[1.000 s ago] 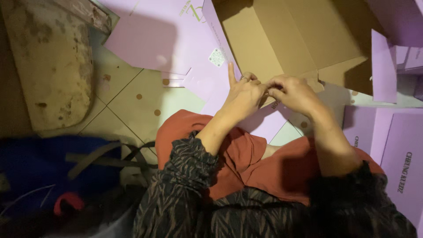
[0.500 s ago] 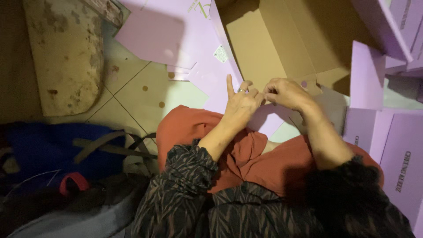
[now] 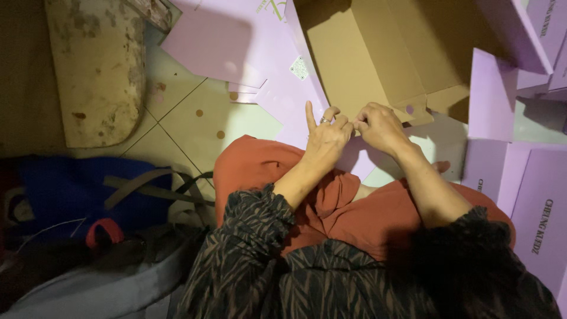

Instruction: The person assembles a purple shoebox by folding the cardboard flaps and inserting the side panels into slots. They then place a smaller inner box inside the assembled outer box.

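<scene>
I sit on the floor in rust-red trousers with a flat lilac cardboard box blank (image 3: pixel 289 94) in front of my knees. My left hand (image 3: pixel 325 139) pinches the near edge of that lilac card, its index finger pointing up and a ring on one finger. My right hand (image 3: pixel 381 127) meets it fingertip to fingertip on the same edge. What lies between the fingertips is hidden. Just beyond the hands lies an open brown cardboard carton (image 3: pixel 378 53).
Folded lilac boxes (image 3: pixel 496 94) stand and lie stacked at the right (image 3: pixel 540 195). A dirty beige mat (image 3: pixel 97 71) lies at the upper left on the tiled floor (image 3: pixel 189 124). A blue bag with grey straps (image 3: pixel 77 195) sits by my left side.
The view has shifted slightly. My two hands stay together on the card's edge, with small finger movements only.
</scene>
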